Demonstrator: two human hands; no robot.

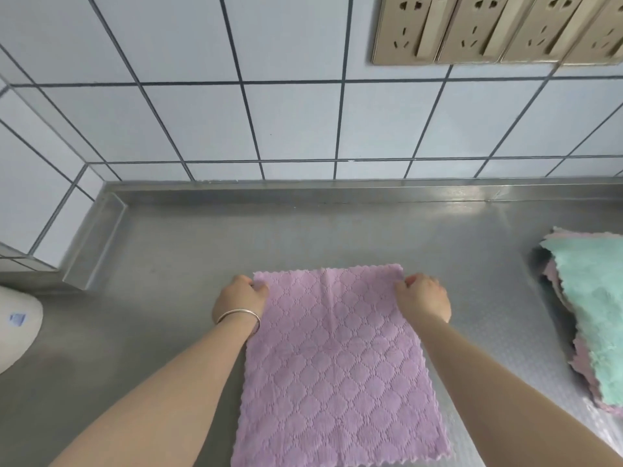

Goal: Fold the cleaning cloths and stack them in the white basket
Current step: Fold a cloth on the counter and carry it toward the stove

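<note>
A purple quilted cleaning cloth lies spread flat on the steel counter in front of me. My left hand, with a silver bangle on the wrist, pinches the cloth's far left corner. My right hand pinches the far right corner. At the right edge of the view lies a pile of unfolded cloths, a mint green one on top and purple ones under it. A white rounded object shows at the left edge; I cannot tell whether it is the basket.
White tiled walls rise behind and to the left of the counter, which has a raised steel lip along the back. A row of beige wall sockets sits at the upper right.
</note>
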